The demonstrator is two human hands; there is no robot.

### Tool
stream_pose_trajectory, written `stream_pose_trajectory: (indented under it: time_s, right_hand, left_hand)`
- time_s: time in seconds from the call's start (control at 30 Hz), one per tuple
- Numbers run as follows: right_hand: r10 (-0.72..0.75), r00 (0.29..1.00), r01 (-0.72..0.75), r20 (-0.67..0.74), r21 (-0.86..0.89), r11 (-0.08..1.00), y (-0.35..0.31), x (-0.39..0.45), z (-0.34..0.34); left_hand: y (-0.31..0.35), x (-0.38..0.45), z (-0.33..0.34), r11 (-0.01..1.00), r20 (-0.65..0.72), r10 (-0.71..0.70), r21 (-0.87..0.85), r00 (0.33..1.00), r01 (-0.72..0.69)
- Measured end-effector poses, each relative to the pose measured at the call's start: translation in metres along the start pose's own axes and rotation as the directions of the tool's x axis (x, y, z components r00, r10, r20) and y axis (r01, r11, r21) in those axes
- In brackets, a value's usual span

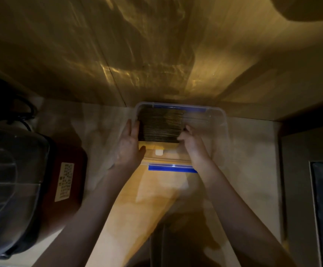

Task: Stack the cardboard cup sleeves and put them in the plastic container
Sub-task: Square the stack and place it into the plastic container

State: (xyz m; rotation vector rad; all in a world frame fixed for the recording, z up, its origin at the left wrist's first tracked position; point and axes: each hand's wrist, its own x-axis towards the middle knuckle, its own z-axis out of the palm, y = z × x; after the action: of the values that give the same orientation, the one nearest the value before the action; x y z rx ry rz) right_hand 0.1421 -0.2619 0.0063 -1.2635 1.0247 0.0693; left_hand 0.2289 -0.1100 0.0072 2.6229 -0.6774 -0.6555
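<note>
Both hands clamp a dark stack of cardboard cup sleeves (159, 125) inside the clear plastic container with blue clips (219, 114): left hand (129, 145) at nine o'clock, right hand (192, 142) at three.

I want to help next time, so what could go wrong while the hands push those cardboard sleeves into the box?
The sleeve stack is only squeezed between the left hand and the right hand. If one hand lets go early, the sleeves might fan out or tip over. The stack fills only the left part of the plastic box, so it could lean into the free space on the right. It is dim, so slips are hard to spot.
</note>
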Motion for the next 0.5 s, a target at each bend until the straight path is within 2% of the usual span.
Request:
stream_pose_trajectory:
  time_s: [0.07, 0.13, 0.23, 0.37, 0.5]
  right_hand:
    - [0.119, 0.993, -0.114, 0.001, 0.298, 0.948, -0.003, 0.001, 0.008]
    - [0.157, 0.988, -0.150, 0.015, 0.398, 0.905, -0.004, 0.003, 0.016]
    - [0.139, 0.989, -0.151, 0.059, 0.362, 0.920, -0.006, 0.000, 0.024]
    - [0.150, 0.989, -0.142, 0.010, 0.392, 0.909, -0.003, 0.006, 0.023]
    - [0.166, 0.985, -0.173, 0.049, 0.354, 0.919, -0.006, 0.005, 0.015]
  left_hand:
    - [0.003, 0.001, 0.001, 0.997, 0.001, -0.022, -0.074, 1.000, 0.022]
    - [0.005, 0.001, 0.002, 0.997, -0.012, -0.032, -0.075, 0.999, 0.031]
    - [0.005, 0.003, 0.004, 0.997, -0.041, -0.033, -0.067, 0.999, 0.030]
    - [0.004, 0.004, 0.008, 0.998, -0.082, -0.049, -0.051, 0.995, 0.045]
    - [0.005, 0.003, 0.009, 0.998, -0.099, -0.053, -0.049, 0.994, 0.049]
